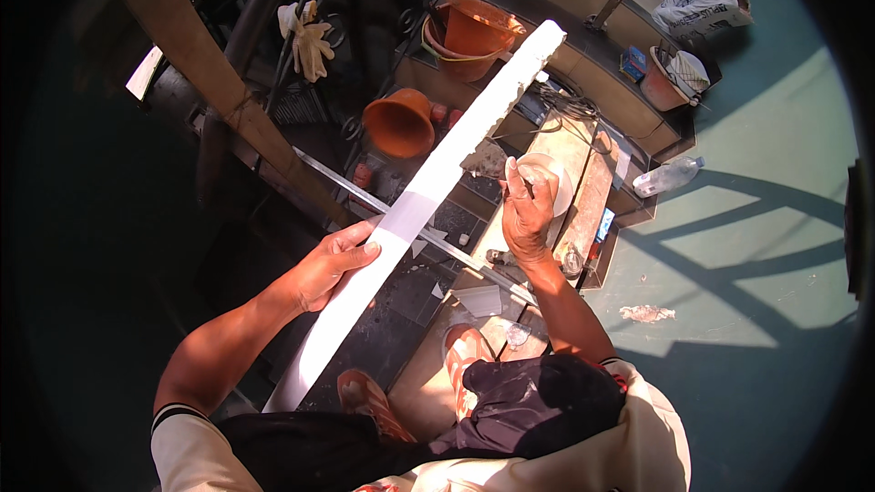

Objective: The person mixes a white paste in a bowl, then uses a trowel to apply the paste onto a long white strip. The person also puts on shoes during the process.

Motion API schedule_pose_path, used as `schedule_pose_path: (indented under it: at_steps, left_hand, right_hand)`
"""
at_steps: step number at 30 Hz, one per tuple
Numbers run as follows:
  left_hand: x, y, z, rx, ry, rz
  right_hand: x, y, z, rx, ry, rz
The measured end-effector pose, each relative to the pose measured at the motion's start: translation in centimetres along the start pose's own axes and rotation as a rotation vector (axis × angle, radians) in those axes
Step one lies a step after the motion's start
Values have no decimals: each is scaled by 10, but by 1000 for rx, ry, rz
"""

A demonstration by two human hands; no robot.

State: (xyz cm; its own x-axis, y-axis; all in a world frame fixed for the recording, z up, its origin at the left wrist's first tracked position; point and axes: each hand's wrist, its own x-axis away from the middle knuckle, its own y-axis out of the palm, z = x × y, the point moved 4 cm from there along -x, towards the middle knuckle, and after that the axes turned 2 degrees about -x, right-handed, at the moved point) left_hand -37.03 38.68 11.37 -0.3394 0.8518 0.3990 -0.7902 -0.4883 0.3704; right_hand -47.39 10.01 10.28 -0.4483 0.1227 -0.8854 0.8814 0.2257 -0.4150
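Note:
My left hand (342, 264) grips a long white strip (419, 205) that slants from the lower left toward the upper right, with rough plaster along its far part. My right hand (529, 214) is raised right of the strip, fingers curled round what seems to be a putty knife, its grey blade (483, 160) against the strip's edge; the handle is mostly hidden. A pale round object (559, 182) lies behind that hand on wooden planks (588, 219). A thin metal rail (465, 258) crosses beneath the strip.
Tiled steps (565, 59) hold orange buckets (469, 36), a tipped orange pot (396, 123), tangled cable, a white sack (697, 9) and a plastic bottle (665, 178). Cream gloves (305, 41) hang on a dark railing. My feet (465, 355) stand low down; a green floor (747, 292) stretches right.

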Motion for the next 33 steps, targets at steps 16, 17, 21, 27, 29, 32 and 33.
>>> schedule_pose_path:
  at_steps: [16, 17, 21, 27, 29, 32, 33]
  left_hand:
    - [11, 4, -2, -5, 11, -47]
    - [12, 2, -3, -11, 9, -33]
    - [19, -16, -15, -12, -17, 20]
    - [30, -34, -27, -11, -7, 103]
    - [27, -38, -30, -27, -26, 127]
    - [24, -38, -33, -13, -18, 138]
    - [24, -38, -34, -18, -29, 144]
  right_hand:
    - [-15, 4, 67, 172, 194, -71]
    - [-7, 2, 73, 167, 221, -89]
    - [27, -35, 116, 107, 441, -207]
    - [48, -50, 190, 587, 446, -1049]
    - [50, -31, 213, 712, 374, -1326]
    - [49, 12, 217, 813, 196, -1520]
    - [48, 25, 216, 812, 153, -1558]
